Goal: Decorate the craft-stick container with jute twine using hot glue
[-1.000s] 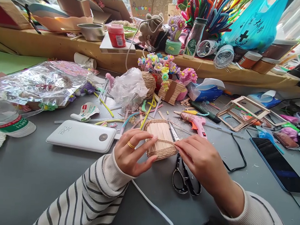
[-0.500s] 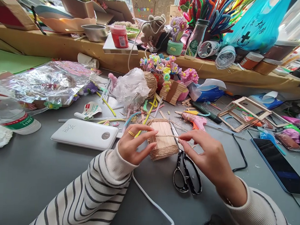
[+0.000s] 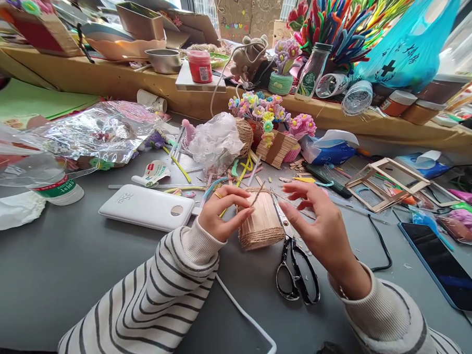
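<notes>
My left hand (image 3: 223,212) pinches a short piece of twine (image 3: 257,193) between thumb and fingers; its free end points up. Just behind the twine, a small basket of wooden sticks (image 3: 262,213) lies on its side on the grey table, with twine wrapped round both ends. My right hand (image 3: 314,217) is open to the right of the basket, thumb and fingers apart, holding nothing. Between basket and right hand lie scissors (image 3: 299,276) with black handles, their blades pointing away from me and partly hidden beside the basket.
A white power bank (image 3: 146,208) with a cable (image 3: 245,318) lies left. A phone (image 3: 443,264) is at right. Farther back are a wooden stick frame (image 3: 388,183), a ball of twine (image 3: 244,135), a crumpled plastic bag (image 3: 214,142) and a tissue pack (image 3: 331,147).
My right hand has let go of the twine and opened. The twine, earlier stretched straight between both hands across the basket, now sticks up from my left fingers. The view has shifted slightly.
</notes>
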`<state>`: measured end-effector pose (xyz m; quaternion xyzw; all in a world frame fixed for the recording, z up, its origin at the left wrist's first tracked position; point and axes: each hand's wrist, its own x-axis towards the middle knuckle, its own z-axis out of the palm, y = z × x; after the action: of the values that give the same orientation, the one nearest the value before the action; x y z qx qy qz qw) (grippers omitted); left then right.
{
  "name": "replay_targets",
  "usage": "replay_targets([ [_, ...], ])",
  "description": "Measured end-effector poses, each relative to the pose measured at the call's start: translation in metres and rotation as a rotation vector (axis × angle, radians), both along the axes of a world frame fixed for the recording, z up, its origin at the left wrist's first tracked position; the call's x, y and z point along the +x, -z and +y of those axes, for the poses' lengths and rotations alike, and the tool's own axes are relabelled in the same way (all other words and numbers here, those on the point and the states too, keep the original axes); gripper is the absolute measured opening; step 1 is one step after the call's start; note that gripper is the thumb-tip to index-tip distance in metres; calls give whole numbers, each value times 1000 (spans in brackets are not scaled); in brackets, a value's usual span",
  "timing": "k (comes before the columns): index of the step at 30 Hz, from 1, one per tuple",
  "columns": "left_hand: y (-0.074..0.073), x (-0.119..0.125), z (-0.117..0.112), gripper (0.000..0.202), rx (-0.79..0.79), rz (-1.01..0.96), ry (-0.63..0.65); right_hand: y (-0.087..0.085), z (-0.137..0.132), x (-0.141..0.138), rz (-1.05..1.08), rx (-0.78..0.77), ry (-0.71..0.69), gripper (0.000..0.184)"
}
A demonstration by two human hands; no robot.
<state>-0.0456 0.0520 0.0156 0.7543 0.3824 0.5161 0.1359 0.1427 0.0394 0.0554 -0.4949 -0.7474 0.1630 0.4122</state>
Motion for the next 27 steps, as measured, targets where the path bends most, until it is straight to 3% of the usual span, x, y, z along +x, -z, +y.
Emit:
replay_targets([
  [3, 1, -2, 0, 4, -58, -45, 11, 2, 1, -1, 23, -16, -6, 22],
  [7, 2, -3, 0, 6, -79, -88, 19, 5, 4, -5, 16, -37, -119, 11],
  [13, 2, -2, 1, 8, -116, -103, 31, 3, 10, -23, 98, -63, -178, 12],
  [27, 9, -8, 3, 6, -200, -174, 92, 8, 19, -35, 221, -158, -187, 10],
])
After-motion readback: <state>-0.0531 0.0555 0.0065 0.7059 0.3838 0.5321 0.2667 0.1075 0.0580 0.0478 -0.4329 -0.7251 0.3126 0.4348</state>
